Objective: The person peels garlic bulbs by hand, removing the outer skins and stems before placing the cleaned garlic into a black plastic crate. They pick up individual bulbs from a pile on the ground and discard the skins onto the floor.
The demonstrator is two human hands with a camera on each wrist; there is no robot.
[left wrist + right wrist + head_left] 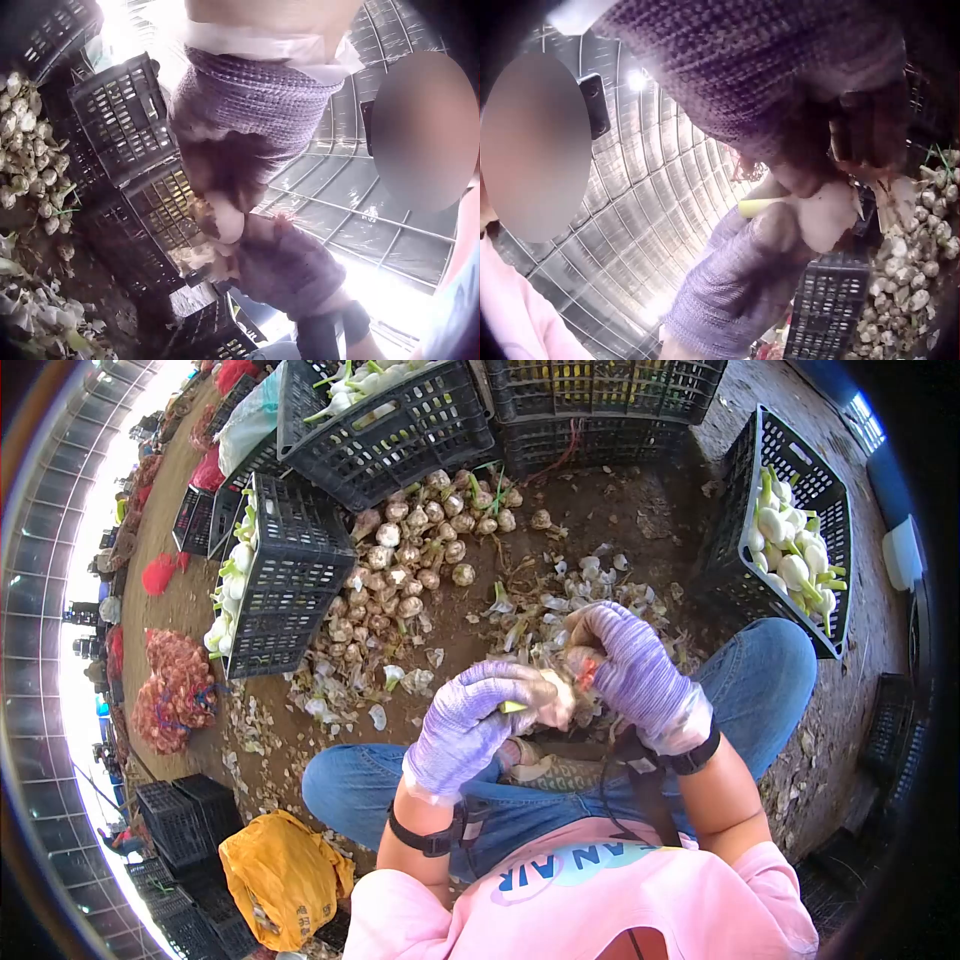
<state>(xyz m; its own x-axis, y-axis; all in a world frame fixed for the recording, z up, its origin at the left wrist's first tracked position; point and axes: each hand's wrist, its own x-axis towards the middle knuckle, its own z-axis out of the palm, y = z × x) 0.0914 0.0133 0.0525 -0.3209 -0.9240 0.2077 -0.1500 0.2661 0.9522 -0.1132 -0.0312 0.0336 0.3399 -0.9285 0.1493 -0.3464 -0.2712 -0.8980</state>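
A garlic bulb [557, 700], pale and partly bared, is gripped by my left hand [472, 722] in a purple knit glove. Its short yellow-green stem [759, 207] sticks out past the left fingers. My right hand [640, 668], gloved the same way, meets the bulb from the other side, fingers curled and pinching its papery outer skin [891, 204]. Something red shows by the right thumb in the head view. Behind the hands lies a heap of unpeeled garlic bulbs [405, 580], with loose skins [590, 585] scattered on the dirt floor.
Black crates of trimmed white garlic stand at the left [290, 575], the back [400, 435] and the right [775, 540]. A yellow sack [285, 880] and red net bags [170, 690] lie to the left. My crossed legs in jeans [770, 670] frame the work.
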